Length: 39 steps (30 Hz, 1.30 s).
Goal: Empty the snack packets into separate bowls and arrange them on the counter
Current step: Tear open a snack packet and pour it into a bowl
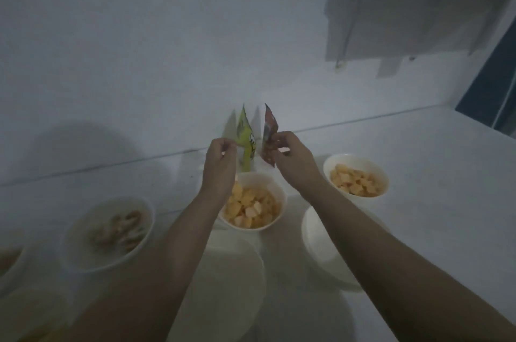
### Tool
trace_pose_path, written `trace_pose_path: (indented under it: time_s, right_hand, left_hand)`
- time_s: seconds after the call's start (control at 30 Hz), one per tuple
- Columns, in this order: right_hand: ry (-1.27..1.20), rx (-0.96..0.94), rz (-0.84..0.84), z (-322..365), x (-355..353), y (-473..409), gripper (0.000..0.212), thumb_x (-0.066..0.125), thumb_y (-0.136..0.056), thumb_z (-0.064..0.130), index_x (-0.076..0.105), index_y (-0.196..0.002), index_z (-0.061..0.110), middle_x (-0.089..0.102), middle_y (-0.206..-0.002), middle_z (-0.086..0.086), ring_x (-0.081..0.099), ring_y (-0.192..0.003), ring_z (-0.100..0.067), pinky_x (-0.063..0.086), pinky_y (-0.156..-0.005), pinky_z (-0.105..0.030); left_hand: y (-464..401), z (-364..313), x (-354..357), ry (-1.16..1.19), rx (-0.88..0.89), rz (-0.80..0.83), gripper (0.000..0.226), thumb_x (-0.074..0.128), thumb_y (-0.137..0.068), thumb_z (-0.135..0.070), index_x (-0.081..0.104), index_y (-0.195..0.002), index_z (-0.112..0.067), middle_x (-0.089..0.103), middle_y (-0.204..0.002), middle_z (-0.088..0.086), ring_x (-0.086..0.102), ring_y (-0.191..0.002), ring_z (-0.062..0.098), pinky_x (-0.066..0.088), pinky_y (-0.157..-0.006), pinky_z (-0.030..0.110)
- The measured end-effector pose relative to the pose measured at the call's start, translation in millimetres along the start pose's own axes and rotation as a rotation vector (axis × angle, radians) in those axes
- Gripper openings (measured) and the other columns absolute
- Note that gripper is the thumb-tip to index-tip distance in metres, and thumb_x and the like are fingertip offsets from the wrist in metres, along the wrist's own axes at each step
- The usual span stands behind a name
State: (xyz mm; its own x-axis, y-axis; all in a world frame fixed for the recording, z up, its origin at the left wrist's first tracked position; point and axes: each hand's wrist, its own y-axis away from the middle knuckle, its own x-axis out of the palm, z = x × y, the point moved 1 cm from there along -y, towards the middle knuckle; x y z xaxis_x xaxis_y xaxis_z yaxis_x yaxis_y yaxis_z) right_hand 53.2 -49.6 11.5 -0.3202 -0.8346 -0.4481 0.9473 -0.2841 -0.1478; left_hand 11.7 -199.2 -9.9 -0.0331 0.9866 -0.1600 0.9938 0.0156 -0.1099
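My left hand (219, 164) pinches a yellow-green snack packet (245, 143), held upright above a white bowl of orange-yellow snack pieces (252, 209). My right hand (290, 156) grips a red-brown snack packet (269, 136), also upright, just right of the yellow one. A second white bowl with orange pieces (356, 177) stands to the right. On the left, a bowl (110, 232) holds pale brown snacks. An empty white bowl (321, 246) sits under my right forearm and another empty bowl (231, 280) lies between my arms.
The white counter (418, 151) meets a white wall along its back edge. A metal shelf or rack (418, 20) hangs on the wall at upper right. Part of another bowl (8, 263) shows at the left edge. The scene is dim.
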Motion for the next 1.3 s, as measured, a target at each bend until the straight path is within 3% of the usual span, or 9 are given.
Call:
trace_pose_path:
  time_s: [0.2,0.33,0.6,0.73,0.83,1.0,1.1,1.2,1.3]
  right_hand:
    - [0.004,0.087,0.138,-26.7,61.7,-64.0,0.067,0.061,-0.090,0.039,0.033,-0.148,0.020,0.044,-0.147,-0.001,0.043,-0.133,-0.022,0.039,-0.110,-0.044]
    - [-0.065,0.119,0.098,-35.6,86.4,-88.9,0.084,0.057,-0.086,0.059,0.020,-0.152,0.024,0.036,-0.154,-0.004,0.037,-0.140,-0.024,0.037,-0.112,-0.048]
    - [-0.204,0.086,-0.064,-42.3,91.4,-109.1,0.045,0.040,-0.100,0.050,0.051,-0.135,0.025,0.062,-0.127,0.004,0.057,-0.118,-0.019,0.046,-0.103,-0.041]
    - [-0.305,0.051,-0.134,-22.6,79.5,-97.2,0.028,0.041,-0.094,0.060,0.054,-0.117,0.052,0.065,-0.120,0.014,0.060,-0.115,-0.014,0.049,-0.100,-0.046]
    - [-0.471,-0.004,-0.167,2.1,58.2,-80.6,0.031,0.044,-0.099,0.050,0.058,-0.121,0.033,0.068,-0.117,0.011,0.065,-0.108,-0.010,0.054,-0.094,-0.044]
    - [-0.596,-0.056,-0.274,31.7,-1.7,-38.2,0.018,0.044,-0.100,0.044,0.055,-0.111,0.034,0.068,-0.109,0.014,0.066,-0.098,-0.001,0.057,-0.084,-0.026]
    - [-0.584,-0.074,-0.350,32.0,-47.5,-9.4,0.016,0.046,-0.099,0.046,0.056,-0.106,0.036,0.069,-0.107,0.014,0.066,-0.098,0.000,0.057,-0.083,-0.024]
    - [-0.544,-0.092,-0.423,20.6,-96.7,20.5,0.018,0.044,-0.099,0.047,0.057,-0.104,0.036,0.069,-0.107,0.013,0.067,-0.097,0.000,0.056,-0.081,-0.021]
    - [-0.502,-0.086,-0.496,-1.1,-147.6,48.8,0.021,0.043,-0.099,0.046,0.058,-0.105,0.033,0.069,-0.109,0.010,0.067,-0.099,-0.004,0.056,-0.083,-0.024]
  left_hand:
    - [-81.8,44.9,9.6,-0.043,-0.156,0.104,0.035,0.034,-0.103,-0.034,0.048,-0.129,-0.014,0.053,-0.131,0.005,0.051,-0.117,0.021,0.041,-0.101,0.037]
    - [-112.3,68.0,26.3,-0.101,-0.155,0.159,0.043,0.026,-0.106,-0.033,0.043,-0.137,-0.010,0.049,-0.138,0.010,0.046,-0.128,0.026,0.035,-0.094,0.025]
    - [-140.1,84.2,38.7,-0.087,-0.108,0.218,0.073,0.036,-0.092,-0.065,0.041,-0.140,-0.011,0.049,-0.142,0.007,0.047,-0.127,0.019,0.041,-0.103,0.033]
    - [-129.9,59.3,31.0,-0.085,0.050,0.143,0.030,0.042,-0.099,-0.047,0.054,-0.109,-0.022,0.060,-0.097,-0.013,0.058,-0.090,0.004,0.046,-0.075,0.023]
    - [-110.1,26.4,28.3,-0.069,0.159,0.093,0.033,0.045,-0.095,-0.052,0.050,-0.109,-0.023,0.061,-0.097,-0.013,0.059,-0.087,-0.001,0.047,-0.073,0.026]
    - [-62.3,-32.6,49.7,-0.026,0.292,0.116,0.046,0.048,-0.084,-0.059,0.045,-0.109,-0.020,0.061,-0.098,-0.009,0.060,-0.083,-0.002,0.047,-0.062,0.010]
    - [-25.8,-57.5,78.1,0.003,0.298,0.199,0.051,0.053,-0.083,-0.063,0.043,-0.108,-0.020,0.059,-0.100,-0.007,0.058,-0.080,-0.010,0.048,-0.061,0.011]
    - [12.5,-72.6,116.7,0.000,0.280,0.277,0.044,0.056,-0.084,-0.062,0.042,-0.107,-0.026,0.060,-0.105,-0.007,0.059,-0.098,-0.005,0.052,-0.078,0.022]
    - [56.3,-85.8,159.8,0.061,0.247,0.417,0.040,0.057,-0.089,-0.049,0.042,-0.113,-0.020,0.057,-0.103,-0.012,0.057,-0.085,-0.015,0.048,-0.065,0.008]
